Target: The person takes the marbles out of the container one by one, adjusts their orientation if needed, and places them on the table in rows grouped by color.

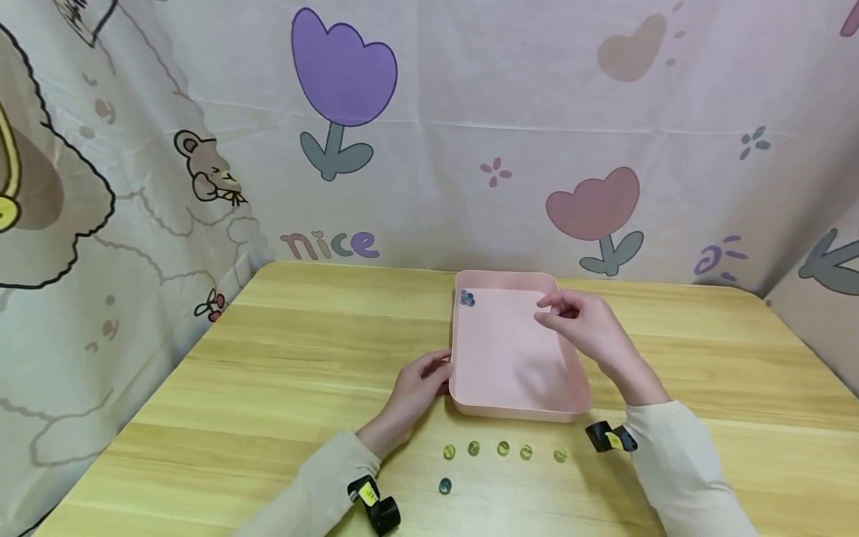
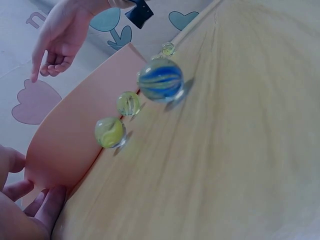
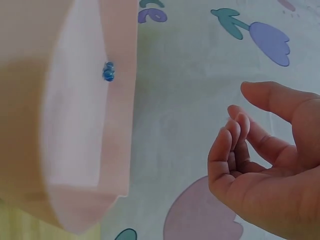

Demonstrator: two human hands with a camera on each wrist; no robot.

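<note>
the pink tray [image 1: 496, 347] sits between the hands, its side touched by the loosely bent fingers of the left hand [image 1: 416, 388]; a shove from them could, i'd say, set the blue marbles [image 1: 467, 298] clustered inside, left of the right hand [image 1: 584, 321], rolling. that right hand hangs with thumb and fingertips a little apart, holding nothing i can see. yellow-green marbles [image 1: 503, 448] lie loose to the left hand's right, easily knocked by a sleeve [image 1: 678, 455].

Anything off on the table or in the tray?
Nothing looks spilled or damaged. Mildly odd: one blue marble sits alone on the table, apart from the row of yellow-green marbles, while other blue marbles cluster in the far left corner of the pink tray.
</note>
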